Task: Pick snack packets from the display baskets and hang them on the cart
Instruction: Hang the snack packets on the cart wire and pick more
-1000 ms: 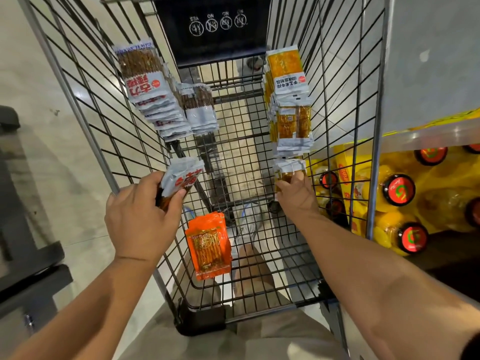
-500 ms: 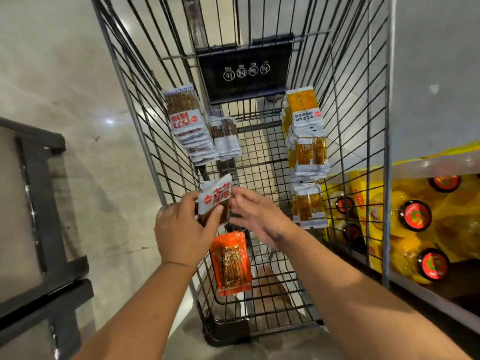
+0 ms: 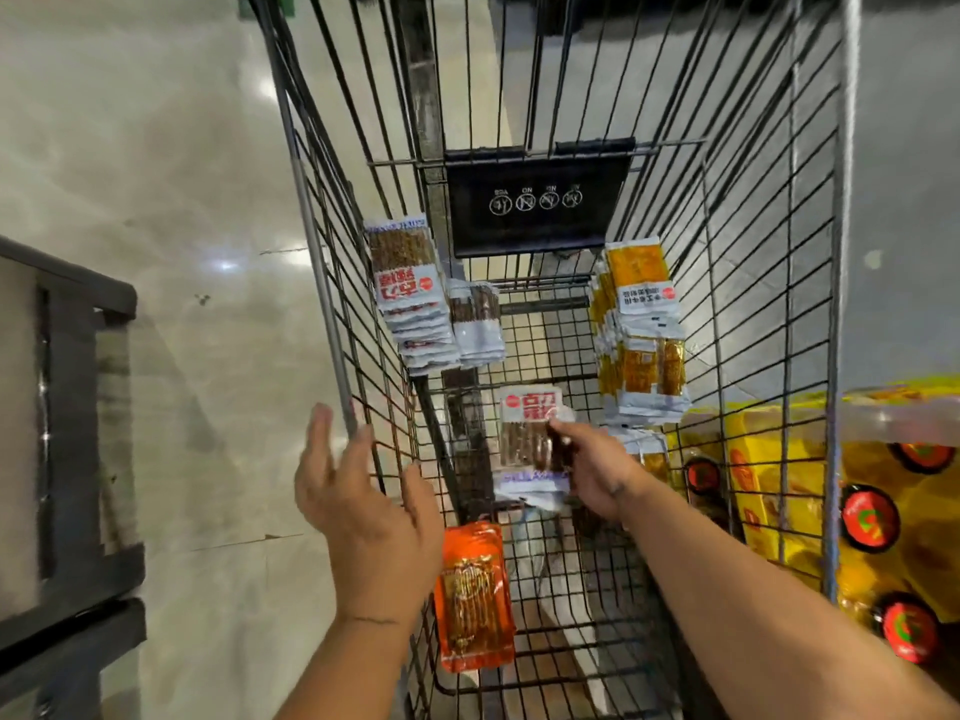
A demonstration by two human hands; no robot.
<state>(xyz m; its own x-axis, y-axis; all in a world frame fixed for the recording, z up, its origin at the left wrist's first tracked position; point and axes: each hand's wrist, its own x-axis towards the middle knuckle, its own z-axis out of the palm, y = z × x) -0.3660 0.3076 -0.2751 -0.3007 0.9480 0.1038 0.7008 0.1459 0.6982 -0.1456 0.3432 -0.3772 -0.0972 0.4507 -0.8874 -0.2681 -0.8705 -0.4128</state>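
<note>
My right hand [image 3: 592, 465] grips a white and brown snack packet [image 3: 527, 444] with red characters, held upright inside the black wire cart [image 3: 322, 272]. My left hand [image 3: 358, 506] hovers with spread fingers just outside the cart's left wall, holding nothing. Several white and brown packets [image 3: 410, 293] hang on the left wall. Stacks of yellow packets [image 3: 641, 324] hang on the right wall. An orange packet [image 3: 472, 600] hangs low on the left wall, beside my left wrist.
A black sign panel [image 3: 535, 200] hangs on the cart's far wall. Yellow bottles with red caps [image 3: 867, 517] lie on a shelf to the right of the cart. A dark metal frame [image 3: 67, 459] stands at the left on the glossy floor.
The white and brown packet passed from my left hand to my right hand. My left hand let go and drew back outside the cart wall. The camera tilted up.
</note>
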